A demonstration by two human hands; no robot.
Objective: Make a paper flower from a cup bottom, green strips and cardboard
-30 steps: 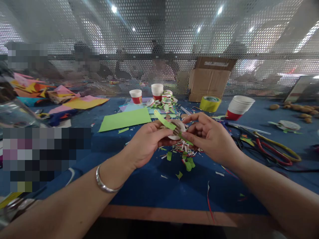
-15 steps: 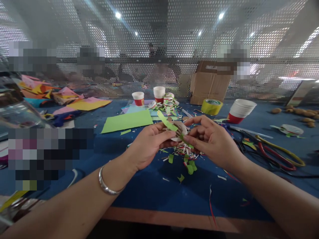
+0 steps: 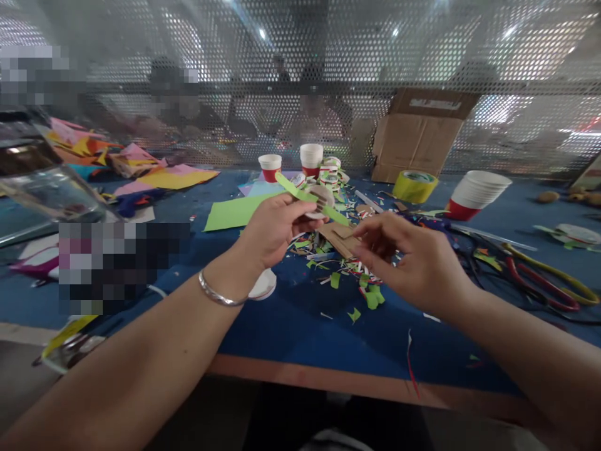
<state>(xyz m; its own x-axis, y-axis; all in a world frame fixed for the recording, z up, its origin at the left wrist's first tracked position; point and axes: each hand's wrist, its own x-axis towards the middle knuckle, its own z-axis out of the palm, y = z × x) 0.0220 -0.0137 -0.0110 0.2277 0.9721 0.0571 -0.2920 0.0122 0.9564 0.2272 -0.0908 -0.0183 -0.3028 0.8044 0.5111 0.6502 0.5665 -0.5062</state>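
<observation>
My left hand [image 3: 277, 228] is closed on a round, pale disc-like piece [image 3: 323, 198] held above the table. A light green paper strip [image 3: 293, 190] lies across it, pinched by the same hand, with both ends sticking out. To the right, my right hand [image 3: 399, 250] has its fingers curled, with thumb and index tips apart. Those fingertips are beside a flat piece of brown cardboard [image 3: 336, 239] resting on the scraps. Paper clippings [image 3: 334, 279] in green, white and red lie below my hands. A white round disc [image 3: 263, 285] sits under my left wrist.
Green paper [image 3: 230, 213] lies behind my left hand. Farther back stand paper cups [image 3: 270, 169], a stack of decorated rings [image 3: 330, 172], yellow tape [image 3: 415, 188] and a cardboard box [image 3: 417, 141]. Stacked cups [image 3: 479, 193] and red-yellow handles [image 3: 539, 282] are right, a glass jar [image 3: 47, 188] left.
My right hand has let go of the green strip and moved away from the disc, to the right. My left hand keeps both, slightly raised. The brown cardboard and white disc now show.
</observation>
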